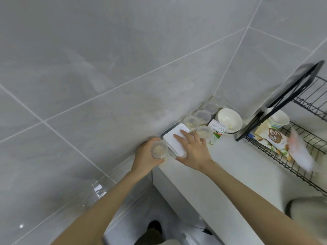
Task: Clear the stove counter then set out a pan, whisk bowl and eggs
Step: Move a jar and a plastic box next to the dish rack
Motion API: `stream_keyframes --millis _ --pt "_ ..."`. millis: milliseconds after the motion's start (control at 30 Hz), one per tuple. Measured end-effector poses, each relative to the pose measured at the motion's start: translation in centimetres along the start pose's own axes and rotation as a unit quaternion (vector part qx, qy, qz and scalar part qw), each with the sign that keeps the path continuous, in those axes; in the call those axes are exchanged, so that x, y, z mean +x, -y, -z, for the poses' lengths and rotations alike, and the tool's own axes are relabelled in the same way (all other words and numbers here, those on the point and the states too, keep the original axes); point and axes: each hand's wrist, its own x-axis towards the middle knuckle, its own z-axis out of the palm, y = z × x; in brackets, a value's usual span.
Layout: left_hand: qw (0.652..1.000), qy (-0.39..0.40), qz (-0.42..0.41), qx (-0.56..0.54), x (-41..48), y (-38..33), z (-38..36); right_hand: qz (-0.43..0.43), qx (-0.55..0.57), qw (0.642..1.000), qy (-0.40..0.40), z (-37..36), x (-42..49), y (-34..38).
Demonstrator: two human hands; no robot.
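My left hand (pixel 146 154) grips a small clear plastic cup (pixel 159 149) with pale contents, at the left end of the white counter (pixel 230 165) against the tiled wall. My right hand (pixel 192 149) lies with spread fingers on a flat white box (pixel 174 138), thumb at its near edge. Several more clear lidded cups (pixel 192 122) stand in a row behind the box along the wall. A white bowl (pixel 229 120) with a bit of pale residue sits further back near the corner.
A small green-and-white carton (pixel 217 132) stands beside the cups. A black wire dish rack (pixel 300 138) at right holds a paper cup (pixel 278 119) and snack packets (pixel 276 140). The grey tiled wall rises left of the counter; the floor and my shoe (pixel 154 226) show below.
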Motion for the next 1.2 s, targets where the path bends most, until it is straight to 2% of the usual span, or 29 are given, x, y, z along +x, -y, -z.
stream_keyframes --millis 200,400,600,733,833,1033,1200 --pt "1.000 -0.007 -0.010 0.023 0.5 0.7 -0.7 0.035 0.070 0.993 -0.085 -0.6 -0.3 -1.3" --pt "0.998 -0.018 -0.031 0.052 0.4 0.8 -1.0 0.022 0.122 0.989 -0.085 -0.9 0.0 -1.2" --pt "0.998 -0.012 0.002 0.059 -0.4 0.6 -0.2 0.007 0.141 0.990 -0.022 0.8 -0.8 -0.8" --pt "0.996 -0.027 0.014 0.079 -1.4 -0.5 0.7 -0.018 0.183 0.982 -0.043 2.6 -2.8 -0.7" --pt "0.994 -0.045 0.006 0.096 -2.3 -2.4 1.3 -0.050 0.204 0.975 -0.070 4.0 -4.7 -1.0" --pt "0.995 -0.063 -0.034 0.063 -4.0 -7.1 1.0 -0.096 0.196 0.968 -0.126 6.8 -10.4 -3.2" --pt "0.996 -0.048 -0.066 0.046 -7.0 -11.6 -1.4 -0.110 0.203 0.948 -0.221 9.0 -17.2 -5.6"
